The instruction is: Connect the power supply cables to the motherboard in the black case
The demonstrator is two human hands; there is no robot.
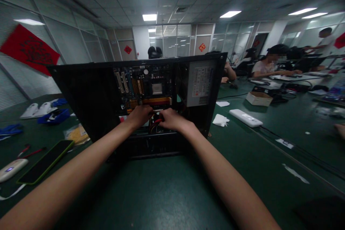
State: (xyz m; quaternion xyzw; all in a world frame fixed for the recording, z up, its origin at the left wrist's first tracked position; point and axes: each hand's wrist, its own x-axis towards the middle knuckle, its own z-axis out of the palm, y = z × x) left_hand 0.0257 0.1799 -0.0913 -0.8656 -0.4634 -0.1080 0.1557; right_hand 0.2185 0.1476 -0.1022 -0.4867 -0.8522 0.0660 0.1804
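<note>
An open black computer case stands on the green table in front of me, its inside facing me. Within it are a motherboard and, at the upper right, a grey power supply with a label. My left hand reaches in at the motherboard's lower edge, fingers curled together; what they hold is hidden. Close beside it, my right hand has its fingers closed around a red cable. Dark and yellow wires hang below both hands, in the lower part of the case.
On the left lie a phone, a white oval device, a plastic bag and a blue tray. At right are crumpled tissue, a white power strip with its cable, and a cardboard box. Other people sit farther back.
</note>
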